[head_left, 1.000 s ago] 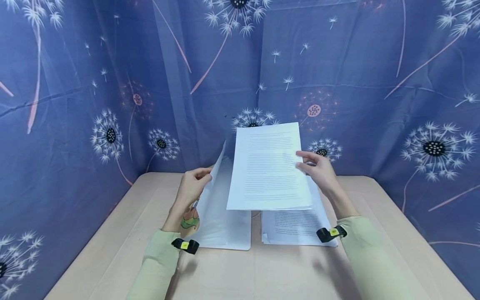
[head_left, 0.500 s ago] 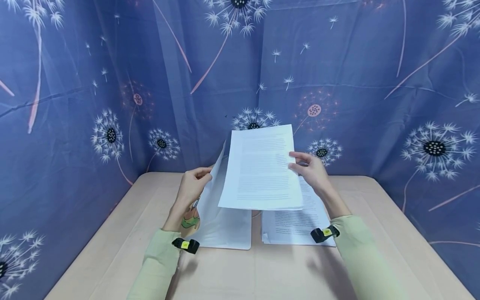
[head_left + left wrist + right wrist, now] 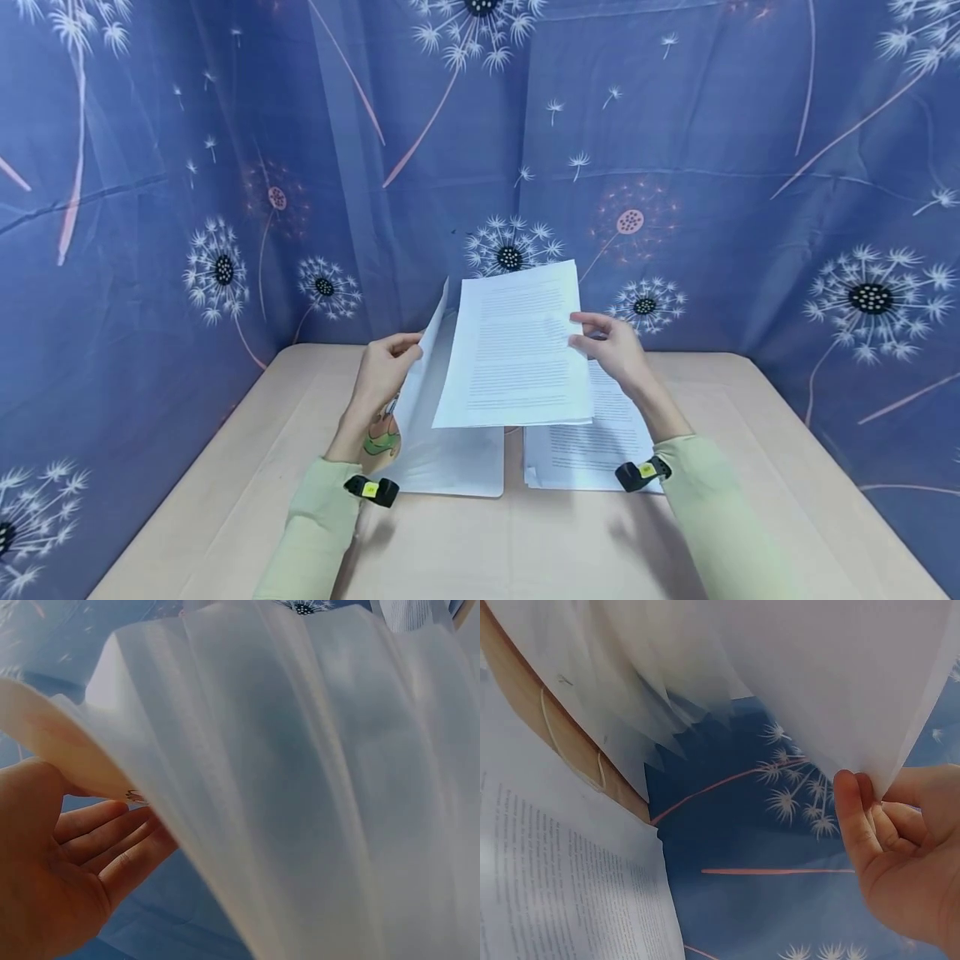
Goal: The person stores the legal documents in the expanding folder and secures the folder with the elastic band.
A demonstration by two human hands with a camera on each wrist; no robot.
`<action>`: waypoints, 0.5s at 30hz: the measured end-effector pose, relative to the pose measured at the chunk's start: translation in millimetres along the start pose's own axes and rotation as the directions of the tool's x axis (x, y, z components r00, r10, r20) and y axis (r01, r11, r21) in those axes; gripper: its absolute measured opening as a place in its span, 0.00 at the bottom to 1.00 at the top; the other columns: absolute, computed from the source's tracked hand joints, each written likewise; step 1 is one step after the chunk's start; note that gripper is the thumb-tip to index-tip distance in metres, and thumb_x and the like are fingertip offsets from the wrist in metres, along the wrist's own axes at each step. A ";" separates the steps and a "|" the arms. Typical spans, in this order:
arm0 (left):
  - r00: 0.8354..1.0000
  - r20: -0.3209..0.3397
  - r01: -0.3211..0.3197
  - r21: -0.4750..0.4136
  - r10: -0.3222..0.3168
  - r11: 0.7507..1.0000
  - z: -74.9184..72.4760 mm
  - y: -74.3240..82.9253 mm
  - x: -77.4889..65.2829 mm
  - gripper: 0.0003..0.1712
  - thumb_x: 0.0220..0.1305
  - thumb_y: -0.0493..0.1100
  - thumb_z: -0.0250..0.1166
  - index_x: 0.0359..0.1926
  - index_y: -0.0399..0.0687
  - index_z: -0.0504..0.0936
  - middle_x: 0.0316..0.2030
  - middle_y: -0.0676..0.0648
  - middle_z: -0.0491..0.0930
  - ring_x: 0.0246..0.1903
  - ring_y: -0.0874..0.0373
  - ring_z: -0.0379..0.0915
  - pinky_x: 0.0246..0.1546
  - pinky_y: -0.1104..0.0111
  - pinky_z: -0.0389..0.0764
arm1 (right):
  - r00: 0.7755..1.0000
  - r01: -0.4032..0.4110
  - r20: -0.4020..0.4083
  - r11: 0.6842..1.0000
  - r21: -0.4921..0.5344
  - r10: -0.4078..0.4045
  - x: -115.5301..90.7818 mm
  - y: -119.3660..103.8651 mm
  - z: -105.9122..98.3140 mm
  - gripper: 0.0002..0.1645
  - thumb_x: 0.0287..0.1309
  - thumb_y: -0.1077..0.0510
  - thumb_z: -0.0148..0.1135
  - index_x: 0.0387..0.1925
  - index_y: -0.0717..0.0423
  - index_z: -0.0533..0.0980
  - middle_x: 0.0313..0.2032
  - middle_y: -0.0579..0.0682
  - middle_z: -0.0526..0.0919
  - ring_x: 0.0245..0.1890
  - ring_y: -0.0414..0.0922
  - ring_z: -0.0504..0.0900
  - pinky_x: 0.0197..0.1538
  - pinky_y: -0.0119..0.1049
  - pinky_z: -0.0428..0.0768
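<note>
On the table lies an expanding file folder (image 3: 457, 471) with a cartoon picture on its cover. My left hand (image 3: 381, 367) pinches the edge of its raised cover. Translucent pleated pockets (image 3: 300, 780) fan out in the left wrist view. My right hand (image 3: 618, 350) pinches several printed sheets (image 3: 517, 350) by their right edge, thumb in front. These sheets hang tilted in the air, partly over the folder and partly over a stack of printed paper (image 3: 592, 458). Much of the folder's inside is hidden behind them in the head view.
The paper stack lies just right of the folder, with a narrow gap between them. A thin elastic cord (image 3: 551, 727) shows at the folder's edge. Behind the beige table (image 3: 720, 500) hangs a blue dandelion-print cloth (image 3: 420, 167).
My right hand has carried the sheets left and slightly down, nearer to the folder, and they have tilted a little. The left hand keeps its hold on the cover in place.
</note>
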State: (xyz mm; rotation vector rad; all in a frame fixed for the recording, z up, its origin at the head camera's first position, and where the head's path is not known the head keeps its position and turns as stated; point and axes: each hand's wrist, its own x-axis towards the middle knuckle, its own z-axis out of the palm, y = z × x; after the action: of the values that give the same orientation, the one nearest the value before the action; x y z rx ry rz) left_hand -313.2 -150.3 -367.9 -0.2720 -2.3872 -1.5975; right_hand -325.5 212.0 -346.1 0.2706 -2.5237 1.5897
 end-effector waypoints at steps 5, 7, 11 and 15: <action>1.000 -0.008 -0.012 -0.017 0.012 1.000 1.2 -9.2 4.1 0.20 0.67 0.47 0.58 0.56 0.49 0.84 0.43 0.45 0.87 0.07 0.64 0.51 0.10 0.71 0.59 | 1.000 0.010 0.009 0.999 -0.045 -0.009 -0.7 -1.2 7.2 0.28 0.65 0.56 0.62 0.66 0.55 0.73 0.44 0.56 0.76 0.42 0.44 0.81 0.40 0.33 0.80; 1.000 -0.008 -0.011 -0.021 0.010 1.000 1.1 -8.9 4.2 0.20 0.67 0.47 0.58 0.56 0.49 0.84 0.44 0.45 0.86 0.06 0.64 0.51 0.10 0.71 0.59 | 1.000 0.012 0.015 0.999 -0.049 -0.011 -0.5 -1.7 10.4 0.28 0.65 0.56 0.63 0.66 0.55 0.73 0.45 0.56 0.77 0.43 0.45 0.81 0.40 0.34 0.80; 1.000 0.007 -0.010 -0.029 0.010 1.000 0.8 -8.9 3.6 0.21 0.67 0.46 0.58 0.58 0.48 0.83 0.44 0.43 0.86 0.05 0.64 0.51 0.08 0.70 0.59 | 1.000 0.007 0.025 0.998 -0.061 -0.006 0.3 -3.4 17.5 0.28 0.64 0.55 0.63 0.65 0.54 0.74 0.45 0.55 0.77 0.41 0.45 0.80 0.41 0.39 0.80; 1.000 0.011 -0.007 -0.024 0.007 1.000 1.7 -9.2 3.3 0.20 0.68 0.46 0.58 0.58 0.48 0.83 0.43 0.44 0.87 0.05 0.64 0.51 0.08 0.70 0.58 | 0.999 0.010 0.036 0.998 -0.060 -0.008 1.9 -4.7 24.7 0.28 0.64 0.55 0.63 0.65 0.54 0.74 0.44 0.54 0.76 0.39 0.44 0.80 0.40 0.40 0.80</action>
State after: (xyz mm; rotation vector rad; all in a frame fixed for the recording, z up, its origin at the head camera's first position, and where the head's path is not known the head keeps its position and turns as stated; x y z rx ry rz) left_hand -319.2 -152.2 -375.6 -0.2940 -2.3741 -1.6268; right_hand -327.0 187.6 -352.2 0.3056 -2.5884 1.5162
